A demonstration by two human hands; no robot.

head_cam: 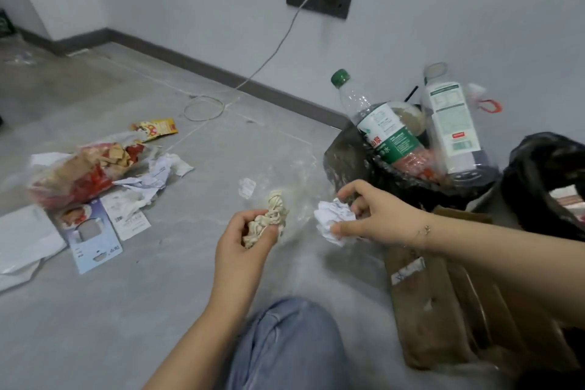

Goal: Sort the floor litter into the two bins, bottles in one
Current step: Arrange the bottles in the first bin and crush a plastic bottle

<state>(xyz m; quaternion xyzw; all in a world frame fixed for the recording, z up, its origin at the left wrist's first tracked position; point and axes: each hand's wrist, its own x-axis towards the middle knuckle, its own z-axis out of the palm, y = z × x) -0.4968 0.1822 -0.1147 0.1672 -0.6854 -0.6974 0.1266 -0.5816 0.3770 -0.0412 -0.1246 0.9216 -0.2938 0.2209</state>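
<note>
- Litter is what we are sorting: our right hand (370,215) pinches a crumpled white paper (334,220), and our left hand (243,241) is clenched around a beige wad (269,222) that looks like knotted string or tissue.
- The bottle bin (405,177) stands against the wall just beyond the right hand. A green-capped bottle (380,127) and a white-labelled bottle (449,123) already lean out of it, so neither handful belongs there.
- A black bag (538,174) sits just right of the bottle bin. We judge it to be the second bin, though its mouth is only partly in view.
- To do this step well, we carry the paper across past the bottle bin, let go only once it is over the bag's opening, then follow with the wad.
- We keep the wrist high enough to miss the leaning bottles, which could tip.
- More litter waits well to the left of the bottle bin: a snack bag (79,168), loose receipts (152,177) and a printed card (95,237).
</note>
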